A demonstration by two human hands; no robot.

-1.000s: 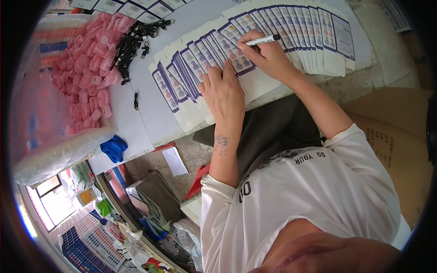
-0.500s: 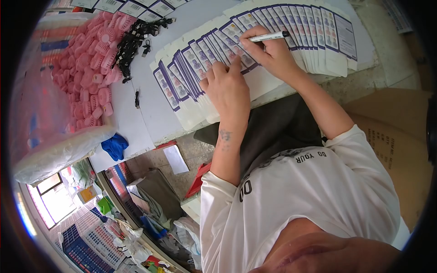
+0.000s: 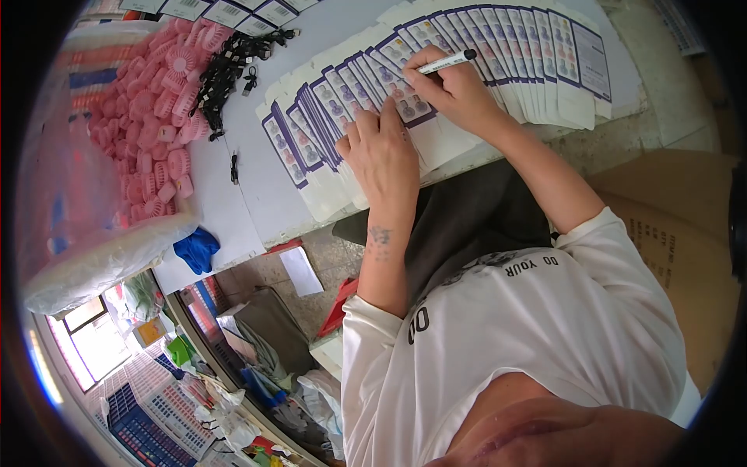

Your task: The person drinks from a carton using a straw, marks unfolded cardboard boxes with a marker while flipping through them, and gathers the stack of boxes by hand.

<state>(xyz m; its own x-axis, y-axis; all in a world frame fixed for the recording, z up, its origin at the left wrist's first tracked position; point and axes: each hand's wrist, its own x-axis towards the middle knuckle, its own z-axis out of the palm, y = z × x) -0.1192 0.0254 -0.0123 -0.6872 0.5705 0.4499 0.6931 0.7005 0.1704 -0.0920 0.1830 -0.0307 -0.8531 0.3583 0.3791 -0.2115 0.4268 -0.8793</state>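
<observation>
A long row of overlapping flat printed boxes (image 3: 564, 58) with purple borders fans across the table. My right hand (image 3: 461, 92) is closed around a white marker pen (image 3: 442, 64), whose black end points up to the right. Its writing tip is hidden by the fingers, which are over the middle of the row. Just left of it, my left hand (image 3: 383, 156) rests on the boxes with fingers bent and somewhat apart, the fingertips touching a printed box (image 3: 410, 107). Nothing shows in its grasp.
Pink handheld fans (image 3: 148, 109) lie heaped at the left beside black cables (image 3: 226, 74); one short cable (image 3: 234, 168) lies apart. Labelled white boxes (image 3: 226, 14) line the far edge. A blue cloth (image 3: 197, 251) sits at the table's corner. A cardboard carton (image 3: 661, 210) stands at right.
Both hands have shifted slightly to the left along the row, and the marker pen has moved with my right hand. The boxes stay in nearly the same place.
</observation>
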